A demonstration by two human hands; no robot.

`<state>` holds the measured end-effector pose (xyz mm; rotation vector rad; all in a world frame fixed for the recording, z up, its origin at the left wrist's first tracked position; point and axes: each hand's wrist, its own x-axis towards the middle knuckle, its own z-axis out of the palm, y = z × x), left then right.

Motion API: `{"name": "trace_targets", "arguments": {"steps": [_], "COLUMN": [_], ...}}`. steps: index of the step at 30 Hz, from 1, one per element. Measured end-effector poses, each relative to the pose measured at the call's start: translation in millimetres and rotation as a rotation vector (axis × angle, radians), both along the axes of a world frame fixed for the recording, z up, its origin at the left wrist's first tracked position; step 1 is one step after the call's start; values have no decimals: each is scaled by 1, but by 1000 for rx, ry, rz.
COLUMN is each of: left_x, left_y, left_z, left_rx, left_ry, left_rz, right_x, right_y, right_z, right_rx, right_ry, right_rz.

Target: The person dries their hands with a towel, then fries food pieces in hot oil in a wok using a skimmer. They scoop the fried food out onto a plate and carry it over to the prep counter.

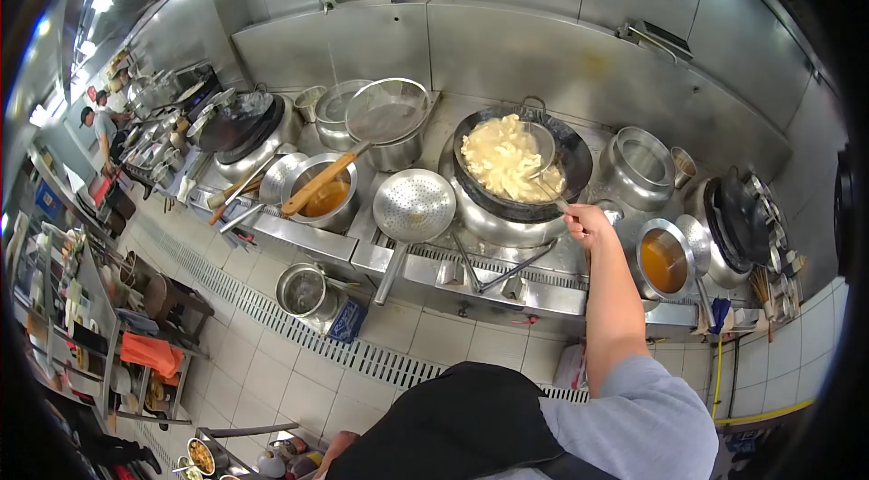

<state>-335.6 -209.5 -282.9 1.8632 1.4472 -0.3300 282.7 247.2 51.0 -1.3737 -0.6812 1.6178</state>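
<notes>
My right hand (pixel 588 223) is wrapped round the handle of a metal ladle (pixel 539 143) at the wok's near right side. The ladle's round bowl rests among pale yellow pieces of food (pixel 507 159), whose kind I cannot make out. They fill the left and middle of a large dark wok (pixel 577 154) on the stove. Only a small patch of skin, perhaps my left hand (pixel 340 446), shows at the lower edge beside the black apron; its fingers are hidden.
Left of the wok are a perforated skimmer (pixel 415 205), a wire strainer (pixel 389 109) with a wooden handle and a pot of brown liquid (pixel 326 198). Another pot of orange-brown liquid (pixel 663 261) stands right. A pot (pixel 302 290) sits low in front. Co-workers (pixel 104 132) stand far left.
</notes>
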Motion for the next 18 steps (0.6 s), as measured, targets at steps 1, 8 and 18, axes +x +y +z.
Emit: {"name": "trace_targets", "arguments": {"steps": [1, 8, 18], "left_x": [2, 18, -3], "left_y": [5, 23, 15], "left_z": [8, 45, 9], "left_rx": [12, -143, -259], "left_ry": [-30, -140, -79], "left_rz": [131, 588, 566], "right_x": [-1, 12, -20], "right_y": [-8, -62, -85], "right_z": [4, 49, 136], "right_rx": [27, 101, 341], "right_ry": [28, -161, -966], "right_rz": [22, -49, 19]}}
